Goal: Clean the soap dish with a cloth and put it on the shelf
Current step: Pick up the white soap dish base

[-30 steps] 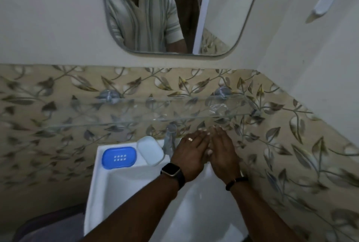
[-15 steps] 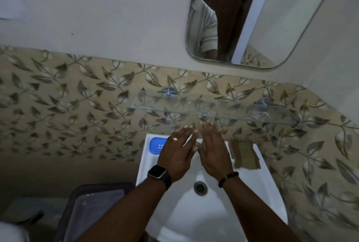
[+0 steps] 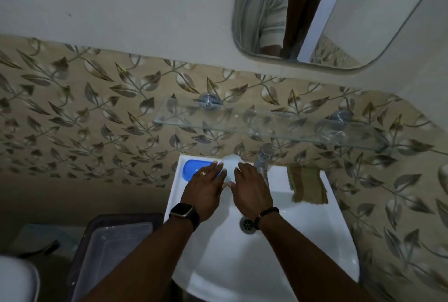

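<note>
Both hands are now lower over the back rim of the washbasin [image 3: 322,229] than half a second ago, when their fingertips were reaching up toward the glass shelf [image 3: 242,129]; the view is also sitting closer, so the mirror [image 3: 339,22] is filling more of the upper right. The left hand [image 3: 206,189] is lying flat, fingers extended and close together, over the blue soap dish [image 3: 191,168], covering its right part; whether it is touching the dish I cannot tell. The right hand [image 3: 252,186] is likewise spread flat, beside the chrome tap [image 3: 263,159], its fingers over the pale translucent lid or second dish piece [image 3: 230,163] that is lying between the two hands. Neither hand is curling round anything, so both are looking empty. The blue dish is resting on the basin's back left corner, below the shelf, which is carrying nothing I can make out. The olive-brown cloth [image 3: 306,186] is lying crumpled on the basin's right rim, well apart from both hands and untouched. I am judging from this that the cleaning is not yet under way: the hands are settling toward the dish pieces, and one of them will probably need to fetch the cloth before any wiping starts. A dark lidded plastic bin [image 3: 114,248] is standing to the left of the basin.
</note>
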